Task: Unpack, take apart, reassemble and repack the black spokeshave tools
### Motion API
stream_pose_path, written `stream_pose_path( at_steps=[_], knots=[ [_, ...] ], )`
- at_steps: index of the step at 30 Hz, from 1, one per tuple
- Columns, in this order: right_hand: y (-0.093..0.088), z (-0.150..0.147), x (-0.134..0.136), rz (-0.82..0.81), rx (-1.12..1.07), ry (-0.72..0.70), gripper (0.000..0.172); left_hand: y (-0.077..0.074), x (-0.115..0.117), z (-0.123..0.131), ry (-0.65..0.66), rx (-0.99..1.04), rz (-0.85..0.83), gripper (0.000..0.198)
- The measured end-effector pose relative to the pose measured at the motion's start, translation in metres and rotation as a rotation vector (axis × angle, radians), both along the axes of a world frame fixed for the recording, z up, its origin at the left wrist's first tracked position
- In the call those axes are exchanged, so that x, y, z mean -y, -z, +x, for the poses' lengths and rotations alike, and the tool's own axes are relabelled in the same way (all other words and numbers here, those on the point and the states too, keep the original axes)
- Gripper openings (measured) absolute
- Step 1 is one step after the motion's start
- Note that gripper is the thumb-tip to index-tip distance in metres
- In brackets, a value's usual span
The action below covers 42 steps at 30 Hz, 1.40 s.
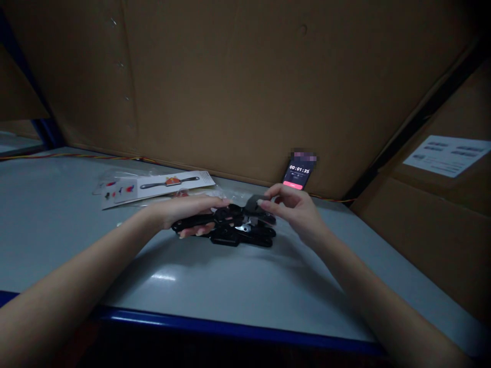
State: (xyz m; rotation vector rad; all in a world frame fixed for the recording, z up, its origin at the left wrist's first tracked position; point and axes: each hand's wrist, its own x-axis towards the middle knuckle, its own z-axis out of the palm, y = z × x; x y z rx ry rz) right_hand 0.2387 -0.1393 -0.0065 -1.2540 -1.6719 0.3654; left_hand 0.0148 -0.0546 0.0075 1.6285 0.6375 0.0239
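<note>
A black multi-part tool (233, 227) with long handles lies on the grey table (215, 286) at the centre. My left hand (184, 210) is wrapped round its handles at the left end. My right hand (293, 207) pinches a small dark grey piece (253, 203) at the top right of the tool, fingers curled. The light is dim and the tool's finer parts are hard to make out.
A printed packaging card (153, 186) with clear plastic wrap lies behind my left hand. A phone (299, 174) showing a timer leans on the cardboard wall (245, 92). Cardboard boxes (433, 214) stand at the right. The table's blue front edge (230, 327) runs below.
</note>
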Motion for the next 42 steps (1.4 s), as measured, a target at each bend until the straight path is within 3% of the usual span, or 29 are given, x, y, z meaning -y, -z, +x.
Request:
stream_pose_path(
  at_steps=[4, 12, 19, 27, 34, 42],
  knots=[
    [0.005, -0.024, 0.005, 0.090, 0.227, 0.035, 0.015, 0.000, 0.007, 0.002, 0.088, -0.053, 0.007, 0.053],
    [0.010, -0.029, 0.007, 0.063, 0.339, -0.018, 0.014, 0.008, 0.002, 0.002, 0.185, -0.013, 0.044, 0.024],
    [0.010, -0.037, 0.010, -0.057, 0.284, -0.007, 0.013, 0.007, 0.003, 0.003, 0.272, -0.059, 0.002, 0.025],
    [0.008, -0.032, 0.011, -0.128, 0.320, -0.133, 0.018, 0.011, 0.000, 0.000, 0.285, -0.006, 0.006, 0.021],
    [0.000, 0.001, 0.001, 0.056, 0.254, 0.090, 0.012, 0.011, -0.014, -0.006, 0.098, 0.087, 0.038, 0.027],
    [0.019, 0.008, -0.009, -0.002, 0.421, 0.250, 0.020, 0.016, -0.015, -0.005, 0.030, -0.039, -0.013, 0.028]
  ],
)
